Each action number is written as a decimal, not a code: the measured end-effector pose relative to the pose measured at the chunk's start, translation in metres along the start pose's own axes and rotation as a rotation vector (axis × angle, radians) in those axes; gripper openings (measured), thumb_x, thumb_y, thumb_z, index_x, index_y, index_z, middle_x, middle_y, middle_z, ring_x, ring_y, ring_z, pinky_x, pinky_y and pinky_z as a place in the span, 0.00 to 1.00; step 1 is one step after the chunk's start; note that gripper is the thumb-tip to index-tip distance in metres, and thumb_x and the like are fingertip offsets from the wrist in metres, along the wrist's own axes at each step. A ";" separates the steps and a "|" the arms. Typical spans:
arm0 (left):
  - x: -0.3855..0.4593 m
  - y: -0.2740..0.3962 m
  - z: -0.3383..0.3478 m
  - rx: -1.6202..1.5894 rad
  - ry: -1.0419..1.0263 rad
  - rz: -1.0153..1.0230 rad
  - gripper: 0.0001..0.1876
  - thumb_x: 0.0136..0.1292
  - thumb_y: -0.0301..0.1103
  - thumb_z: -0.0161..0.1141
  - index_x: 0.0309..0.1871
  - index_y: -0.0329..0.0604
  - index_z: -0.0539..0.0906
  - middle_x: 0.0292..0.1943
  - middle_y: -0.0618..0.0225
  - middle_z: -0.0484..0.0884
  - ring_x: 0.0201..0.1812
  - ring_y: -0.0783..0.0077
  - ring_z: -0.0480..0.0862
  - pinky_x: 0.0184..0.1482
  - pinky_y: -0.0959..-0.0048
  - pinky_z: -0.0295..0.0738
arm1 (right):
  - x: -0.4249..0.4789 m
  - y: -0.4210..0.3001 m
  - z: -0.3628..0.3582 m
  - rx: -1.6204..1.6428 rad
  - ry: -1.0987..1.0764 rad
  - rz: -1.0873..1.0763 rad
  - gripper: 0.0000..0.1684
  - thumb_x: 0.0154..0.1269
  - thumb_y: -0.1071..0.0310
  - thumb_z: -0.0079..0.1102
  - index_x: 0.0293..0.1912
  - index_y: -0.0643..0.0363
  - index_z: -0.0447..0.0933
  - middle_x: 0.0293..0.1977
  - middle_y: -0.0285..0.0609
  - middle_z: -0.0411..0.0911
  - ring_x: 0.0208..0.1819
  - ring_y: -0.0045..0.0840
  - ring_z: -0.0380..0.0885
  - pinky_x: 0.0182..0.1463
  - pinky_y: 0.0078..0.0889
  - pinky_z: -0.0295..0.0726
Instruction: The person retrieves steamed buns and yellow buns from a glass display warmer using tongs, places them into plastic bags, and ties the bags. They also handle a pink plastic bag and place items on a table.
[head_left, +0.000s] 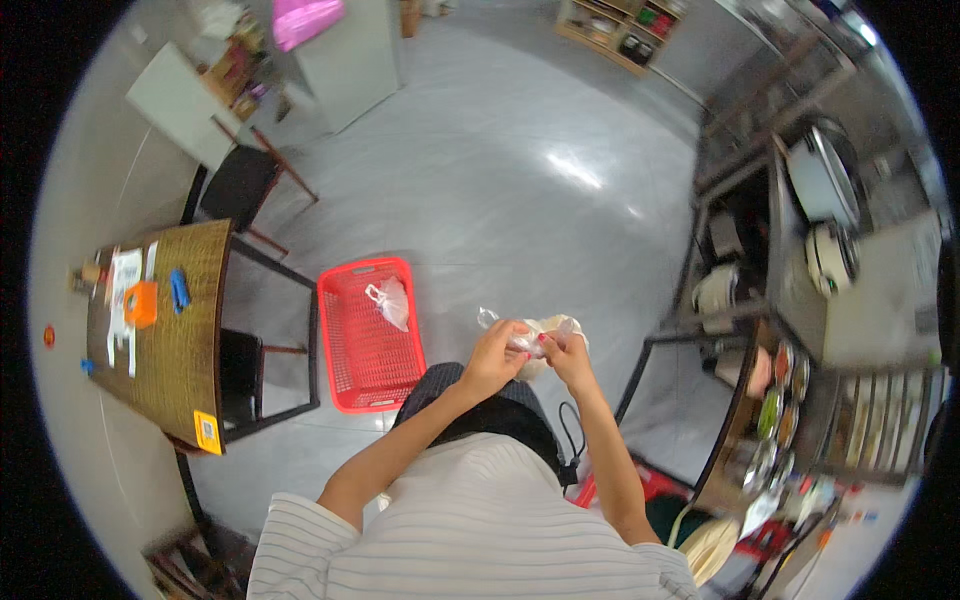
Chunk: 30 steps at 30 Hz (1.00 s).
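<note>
Above my lap, my left hand (493, 358) and my right hand (568, 361) pinch a clear plastic bag (529, 342) between their fingers. One loose end of it sticks out past my left hand. Right behind and below my hands lies a cream-coloured bundle (577, 330), partly covered by them; what it is made of or contains cannot be made out. On the floor to the left stands a red plastic basket (367, 360). A small knotted white plastic bag (391, 301) lies inside it, near its far end.
A wooden table (187, 262) at left bears an orange tissue box (141, 304) and a blue object (178, 291). A dark chair (240, 187) stands beyond. On the right are a metal rack with rice cookers (831, 259) and a counter with several food containers (770, 412).
</note>
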<state>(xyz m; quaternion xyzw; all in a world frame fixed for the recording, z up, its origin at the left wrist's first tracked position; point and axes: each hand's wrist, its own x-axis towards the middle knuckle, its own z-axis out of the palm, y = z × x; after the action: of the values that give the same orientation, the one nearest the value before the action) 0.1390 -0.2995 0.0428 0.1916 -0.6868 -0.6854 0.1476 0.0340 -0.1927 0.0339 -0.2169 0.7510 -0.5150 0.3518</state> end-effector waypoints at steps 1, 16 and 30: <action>0.013 0.007 -0.006 0.078 0.042 0.014 0.13 0.47 0.19 0.53 0.39 0.38 0.69 0.36 0.64 0.72 0.33 0.73 0.77 0.34 0.77 0.73 | 0.018 -0.006 -0.006 -0.010 -0.021 -0.006 0.10 0.56 0.68 0.47 0.24 0.63 0.73 0.14 0.30 0.66 0.16 0.11 0.60 0.18 0.15 0.58; 0.168 0.261 -0.230 -0.888 -0.076 1.199 0.08 0.49 0.21 0.53 0.34 0.27 0.74 0.31 0.53 0.73 0.32 0.66 0.74 0.36 0.72 0.69 | 0.341 -0.168 0.070 -0.139 -0.363 -0.008 0.08 0.55 0.70 0.49 0.30 0.65 0.75 0.18 0.31 0.69 0.17 0.10 0.61 0.19 0.13 0.57; 0.286 0.253 -0.451 -0.703 0.251 1.353 0.06 0.50 0.22 0.53 0.31 0.29 0.75 0.29 0.55 0.73 0.31 0.65 0.74 0.35 0.73 0.68 | 0.580 -0.323 0.366 -0.354 -0.984 -0.111 0.10 0.54 0.68 0.50 0.30 0.65 0.74 0.20 0.34 0.69 0.19 0.12 0.61 0.23 0.14 0.60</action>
<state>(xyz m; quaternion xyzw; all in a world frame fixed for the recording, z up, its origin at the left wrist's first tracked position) 0.0810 -0.8345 0.2854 -0.2519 -0.3745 -0.5969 0.6633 -0.0846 -0.9401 0.0749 -0.5288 0.5596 -0.2354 0.5931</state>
